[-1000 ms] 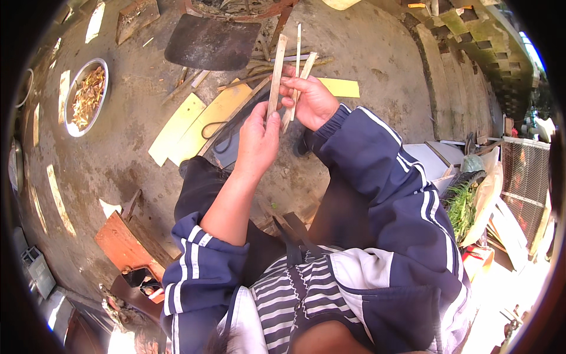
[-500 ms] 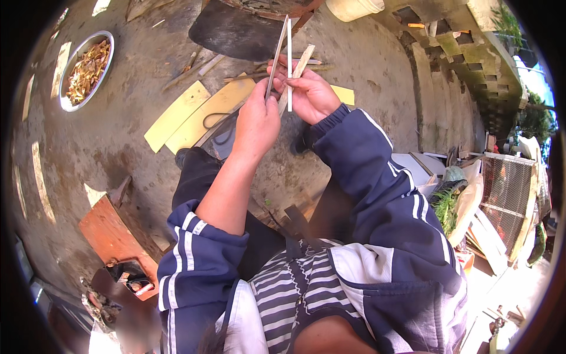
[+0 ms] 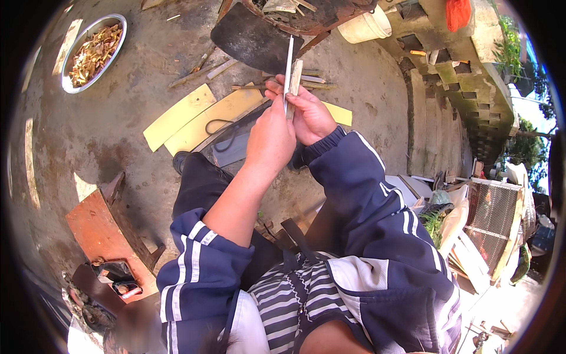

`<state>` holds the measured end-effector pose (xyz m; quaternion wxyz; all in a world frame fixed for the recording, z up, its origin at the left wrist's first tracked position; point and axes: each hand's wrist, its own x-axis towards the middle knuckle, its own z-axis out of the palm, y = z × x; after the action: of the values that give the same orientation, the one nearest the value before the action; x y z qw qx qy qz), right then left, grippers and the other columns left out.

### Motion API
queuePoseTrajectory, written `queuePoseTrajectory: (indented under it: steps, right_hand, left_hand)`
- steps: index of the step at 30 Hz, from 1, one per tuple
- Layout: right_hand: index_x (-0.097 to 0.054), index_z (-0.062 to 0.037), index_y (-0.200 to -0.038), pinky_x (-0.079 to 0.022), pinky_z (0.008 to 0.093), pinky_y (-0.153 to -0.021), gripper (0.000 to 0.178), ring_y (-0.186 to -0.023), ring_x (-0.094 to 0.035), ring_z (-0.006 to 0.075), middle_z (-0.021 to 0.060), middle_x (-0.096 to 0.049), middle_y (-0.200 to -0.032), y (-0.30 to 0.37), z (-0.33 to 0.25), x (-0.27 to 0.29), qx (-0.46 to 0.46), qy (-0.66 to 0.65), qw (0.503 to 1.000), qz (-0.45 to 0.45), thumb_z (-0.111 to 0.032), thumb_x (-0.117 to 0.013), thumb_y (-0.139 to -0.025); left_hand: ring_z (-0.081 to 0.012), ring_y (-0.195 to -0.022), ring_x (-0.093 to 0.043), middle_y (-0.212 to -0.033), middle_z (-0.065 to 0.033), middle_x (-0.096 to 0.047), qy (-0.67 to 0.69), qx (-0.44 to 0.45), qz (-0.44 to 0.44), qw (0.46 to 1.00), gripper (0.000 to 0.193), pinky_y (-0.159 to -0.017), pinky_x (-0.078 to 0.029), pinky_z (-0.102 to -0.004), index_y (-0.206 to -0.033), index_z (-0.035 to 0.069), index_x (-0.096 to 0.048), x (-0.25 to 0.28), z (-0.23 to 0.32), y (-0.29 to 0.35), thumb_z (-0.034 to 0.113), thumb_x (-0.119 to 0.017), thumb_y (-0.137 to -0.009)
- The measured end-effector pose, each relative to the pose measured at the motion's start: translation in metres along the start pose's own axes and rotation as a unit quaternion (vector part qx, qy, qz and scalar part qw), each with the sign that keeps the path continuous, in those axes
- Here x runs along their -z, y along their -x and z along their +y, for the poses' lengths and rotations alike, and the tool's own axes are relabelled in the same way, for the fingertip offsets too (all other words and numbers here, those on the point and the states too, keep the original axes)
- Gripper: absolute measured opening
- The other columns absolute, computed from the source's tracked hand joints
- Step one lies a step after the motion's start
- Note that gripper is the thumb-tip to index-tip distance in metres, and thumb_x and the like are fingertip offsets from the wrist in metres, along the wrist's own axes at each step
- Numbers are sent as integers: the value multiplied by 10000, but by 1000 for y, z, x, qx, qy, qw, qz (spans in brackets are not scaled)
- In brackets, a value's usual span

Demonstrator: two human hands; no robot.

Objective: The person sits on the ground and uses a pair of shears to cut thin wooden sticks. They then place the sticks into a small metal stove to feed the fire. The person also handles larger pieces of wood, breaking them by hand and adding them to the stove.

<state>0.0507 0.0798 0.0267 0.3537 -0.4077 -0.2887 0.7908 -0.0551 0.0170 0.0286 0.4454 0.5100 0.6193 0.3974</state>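
Observation:
My left hand [image 3: 271, 138] is closed around the lower end of a long, thin pale strip [image 3: 289, 62], which points away from me. Whether it is wood or a blade seen edge-on, I cannot tell. Right beside it, my right hand [image 3: 313, 117] pinches a short, rough wooden stick [image 3: 296, 76] between thumb and fingers. Strip and stick stand close together, and the hands nearly touch. Beneath them on the concrete lie yellow boards [image 3: 218, 118], a dark looped cord [image 3: 219, 131] and several thin sticks [image 3: 318, 81].
Ahead is a rusty metal stove or basin [image 3: 330, 17] with a dark plate [image 3: 250, 38] before it. A white bucket [image 3: 367, 26] stands at its right. Wood chips fill a metal bowl [image 3: 124, 44] at far left. An orange-red wooden bench [image 3: 106, 233] is at lower left, a mesh crate [image 3: 495, 215] at right.
My left hand has moved right, closer to my right hand. The two thin strips that stood apart now appear as one beside the wooden stick. The view has shifted slightly.

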Motion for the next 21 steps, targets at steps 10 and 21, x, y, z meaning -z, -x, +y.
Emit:
queuePoseTrajectory:
  steps: [10,21]
  right_hand:
    - [-491,-29,-1262,-486,296,-874,336,-1004,-593,152,87,-601,-1123,4,5,12,-59,72,996,-11,-136,-521,-945]
    - [-512,-67,-1211,-513,282,-662,277,-782,-603,135,37,-603,-907,-39,-7,29,-8,53,998,38,-121,-527,-940]
  left_hand:
    - [-388,-911,-620,-1063,-231,-586,-46,27,32,998,452,-751,-512,-470,-1302,-43,-380,3,-1,-7,118,-431,-882]
    - [-343,-981,-598,-1094,-195,-585,-99,18,7,995,603,-774,-507,-428,-1350,9,-355,14,7,-14,191,-600,-830]
